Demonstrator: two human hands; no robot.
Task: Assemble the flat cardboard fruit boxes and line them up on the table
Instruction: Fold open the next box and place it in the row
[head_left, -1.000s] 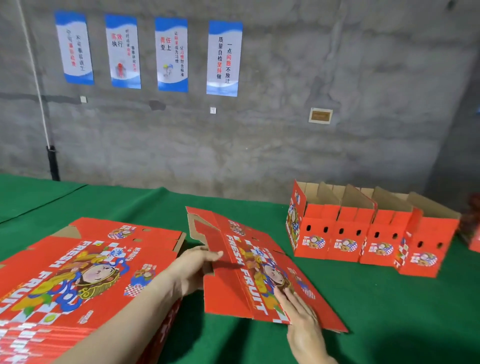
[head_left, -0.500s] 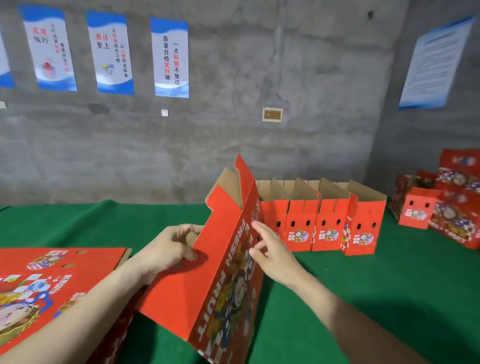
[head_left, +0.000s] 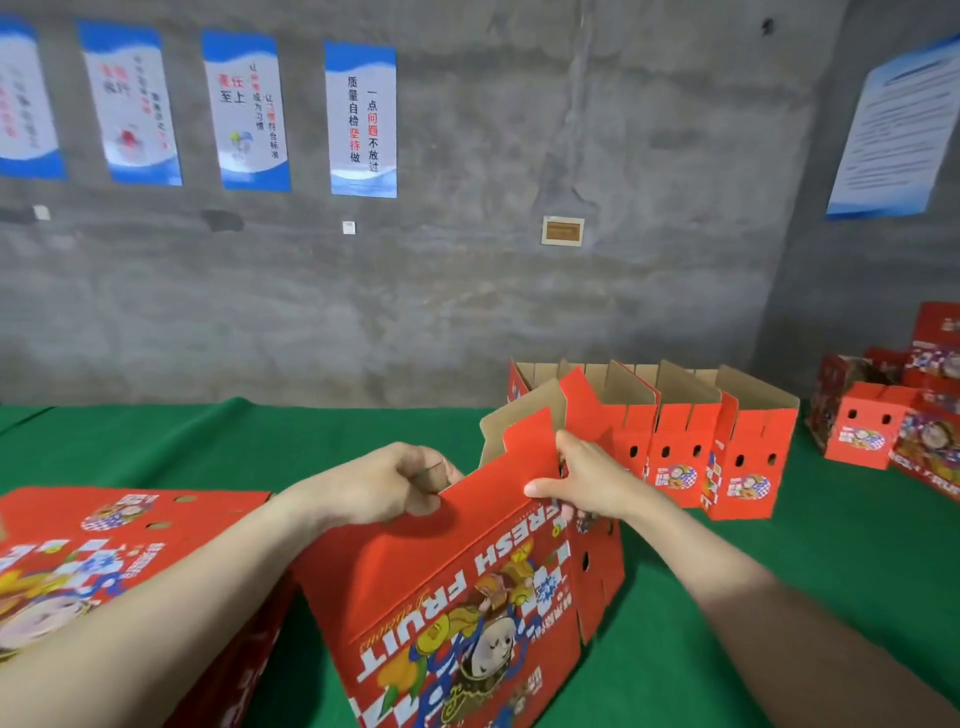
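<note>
We are holding a half-opened box (head_left: 457, 587) upright on the green table (head_left: 208, 441), close in front of us between both forearms. Our left hand (head_left: 384, 483) is gripping its top left edge, fingers curled behind the panel. Our right hand (head_left: 587, 478) is pinching the upper flap at the right corner, thumb stretched along the front. A stack of flat boxes (head_left: 104, 551) is lying just to the left. Farther back, a row of finished boxes (head_left: 701, 452) is standing side by side.
</note>
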